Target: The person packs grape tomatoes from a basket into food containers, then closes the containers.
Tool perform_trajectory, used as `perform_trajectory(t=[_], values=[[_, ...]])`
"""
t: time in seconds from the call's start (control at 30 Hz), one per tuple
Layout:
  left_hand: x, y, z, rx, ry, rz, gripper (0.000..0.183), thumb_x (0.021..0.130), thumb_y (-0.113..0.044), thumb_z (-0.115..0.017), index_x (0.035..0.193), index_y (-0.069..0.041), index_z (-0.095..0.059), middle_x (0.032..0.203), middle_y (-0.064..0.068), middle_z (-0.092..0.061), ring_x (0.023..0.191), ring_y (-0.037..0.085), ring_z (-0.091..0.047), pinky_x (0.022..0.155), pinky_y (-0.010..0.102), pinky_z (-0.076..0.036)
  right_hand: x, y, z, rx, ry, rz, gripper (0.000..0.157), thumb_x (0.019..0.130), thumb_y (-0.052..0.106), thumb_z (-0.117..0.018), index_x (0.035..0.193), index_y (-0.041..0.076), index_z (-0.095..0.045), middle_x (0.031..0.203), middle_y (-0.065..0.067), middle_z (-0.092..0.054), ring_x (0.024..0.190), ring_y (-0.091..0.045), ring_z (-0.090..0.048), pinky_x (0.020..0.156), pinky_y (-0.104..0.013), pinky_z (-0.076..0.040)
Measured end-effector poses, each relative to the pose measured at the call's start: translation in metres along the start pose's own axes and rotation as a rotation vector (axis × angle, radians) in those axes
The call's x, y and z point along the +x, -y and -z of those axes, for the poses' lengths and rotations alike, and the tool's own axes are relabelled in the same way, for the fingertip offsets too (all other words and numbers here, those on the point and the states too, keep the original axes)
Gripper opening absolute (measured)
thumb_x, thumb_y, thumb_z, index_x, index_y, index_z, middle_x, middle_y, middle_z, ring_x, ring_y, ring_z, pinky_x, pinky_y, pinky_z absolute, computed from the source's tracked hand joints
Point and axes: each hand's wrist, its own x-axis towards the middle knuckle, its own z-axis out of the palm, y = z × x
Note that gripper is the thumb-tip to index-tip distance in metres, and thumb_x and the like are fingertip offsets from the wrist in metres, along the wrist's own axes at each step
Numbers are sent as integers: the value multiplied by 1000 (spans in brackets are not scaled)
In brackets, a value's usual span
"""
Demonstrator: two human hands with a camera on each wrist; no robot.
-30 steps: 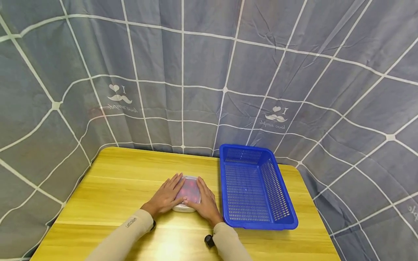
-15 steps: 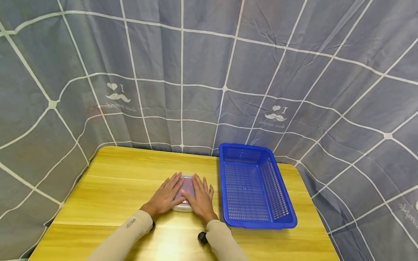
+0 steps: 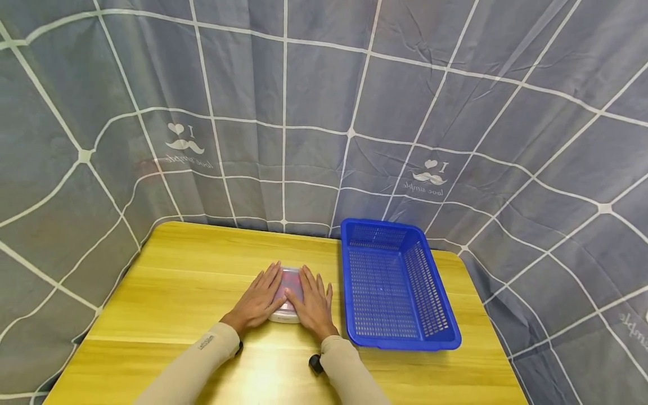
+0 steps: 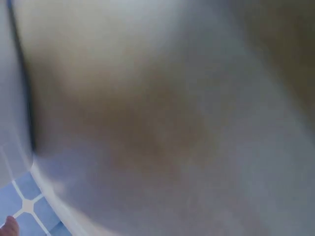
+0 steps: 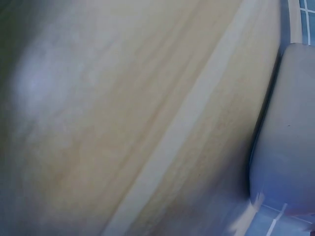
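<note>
A small white container with a see-through lid (image 3: 291, 277) stands on the table, something pink showing through the lid. My left hand (image 3: 257, 302) lies along its left side, fingers straight and pointing away from me. On the right side rests my right hand (image 3: 316, 310), its fingers also straight and a little spread. Both thumbs reach in over the near part of the lid, their tips close together. The hands hide the container's sides. Both wrist views show mainly blurred surfaces, with a fingertip (image 4: 10, 228) at the lower left corner of the left one.
A blue perforated plastic basket (image 3: 346, 281) stands right of the hands on the yellow wood-grain table (image 3: 192, 270). A grey curtain with white grid lines (image 3: 314, 84) hangs behind the table and along its sides.
My right hand has shifted from the container's right edge further onto the lid, its fingers now more spread. The left hand keeps its place. The view has tilted slightly.
</note>
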Motion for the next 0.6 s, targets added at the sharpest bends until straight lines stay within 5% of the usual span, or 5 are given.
perform_trajectory(t=[0.17,0.6], values=[[-1,-1,-1,6,-39,-5,66,102,-29,-44,148,11,-20,157,24,-15,144,36,-14,119,54,-15,0,0,0,11,16,4,75,97,65,-30,153,16,-28,159,2,-22,142,-39,-22,112,-68,-14],[2,-9,2,24,-72,1,65,105,-37,-34,144,14,-27,152,27,-27,142,38,-21,119,52,-17,0,2,2,26,21,-27,77,95,67,-31,153,16,-29,159,2,-23,141,-38,-25,114,-67,-12]])
